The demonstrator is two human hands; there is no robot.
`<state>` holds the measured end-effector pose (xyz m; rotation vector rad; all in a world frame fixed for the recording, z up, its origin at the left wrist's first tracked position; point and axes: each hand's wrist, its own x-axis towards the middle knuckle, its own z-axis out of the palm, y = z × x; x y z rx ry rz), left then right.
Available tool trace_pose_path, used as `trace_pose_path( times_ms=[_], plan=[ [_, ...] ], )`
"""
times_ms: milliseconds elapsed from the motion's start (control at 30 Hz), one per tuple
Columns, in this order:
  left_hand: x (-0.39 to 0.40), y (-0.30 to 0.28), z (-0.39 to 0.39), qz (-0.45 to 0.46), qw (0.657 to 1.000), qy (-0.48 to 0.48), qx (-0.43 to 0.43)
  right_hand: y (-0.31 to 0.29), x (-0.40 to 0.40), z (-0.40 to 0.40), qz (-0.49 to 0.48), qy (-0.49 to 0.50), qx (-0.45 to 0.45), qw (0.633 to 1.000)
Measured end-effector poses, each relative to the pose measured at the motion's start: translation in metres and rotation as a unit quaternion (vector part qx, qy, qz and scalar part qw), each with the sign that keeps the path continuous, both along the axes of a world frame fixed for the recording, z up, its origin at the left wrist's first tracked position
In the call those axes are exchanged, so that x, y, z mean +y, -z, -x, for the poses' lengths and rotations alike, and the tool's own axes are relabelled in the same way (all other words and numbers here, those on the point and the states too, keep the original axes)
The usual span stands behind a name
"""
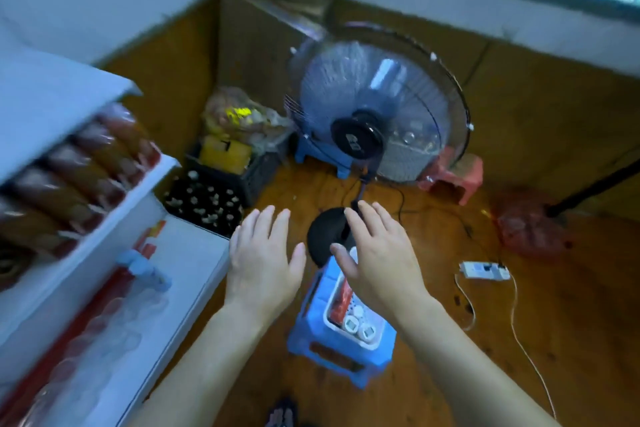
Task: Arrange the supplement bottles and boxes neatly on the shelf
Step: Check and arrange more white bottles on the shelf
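A white tray (374,340) sits on a blue plastic stool (346,354) on the floor. It holds white-capped supplement bottles (358,324) and a red box (341,298). My left hand (261,260) hovers open, fingers spread, just left of the stool. My right hand (377,260) hovers open above the far end of the tray and covers part of it. Neither hand holds anything. The white shelf (104,218) stands at the left, blurred, with brown bottles (86,170) in a row on an upper level.
A standing fan (377,104) with a black base (327,232) is right behind the stool. Black crates (204,204) with bottles sit by the shelf. A red stool (453,180), a power strip (485,270) and loose cables lie on the wooden floor at right.
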<state>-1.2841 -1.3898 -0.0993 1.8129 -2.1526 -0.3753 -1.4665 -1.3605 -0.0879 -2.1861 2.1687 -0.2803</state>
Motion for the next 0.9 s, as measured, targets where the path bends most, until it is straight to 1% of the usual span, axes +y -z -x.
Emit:
trace_pose_path(
  times_ms=[133,200,300,400,533,667,800,900],
  plan=[
    [0.034,-0.072,-0.052,0.08,0.994,-0.069,0.01,-0.075,0.017,-0.045,0.038,-0.089,-0.007,0.995],
    [0.066,-0.099,-0.083,0.096,0.99,-0.099,0.011,-0.104,0.029,-0.075,0.05,-0.141,-0.011,0.989],
    [0.124,-0.129,-0.133,0.122,0.978,-0.165,-0.024,-0.138,0.05,-0.127,0.07,-0.228,-0.02,0.971],
    [0.186,-0.152,-0.182,0.129,0.958,-0.251,-0.059,-0.167,0.078,-0.184,0.079,-0.31,-0.025,0.947],
    [0.268,-0.176,-0.239,0.131,0.922,-0.352,-0.098,-0.188,0.123,-0.261,0.073,-0.408,-0.018,0.91],
    [0.349,-0.191,-0.293,0.145,0.886,-0.421,-0.129,-0.201,0.177,-0.336,0.062,-0.487,-0.013,0.871],
    [0.424,-0.196,-0.345,0.149,0.853,-0.481,-0.137,-0.205,0.236,-0.408,0.056,-0.541,-0.028,0.839],
    [0.471,-0.19,-0.381,0.13,0.834,-0.52,-0.13,-0.203,0.277,-0.46,0.046,-0.576,-0.029,0.816]
  ],
)
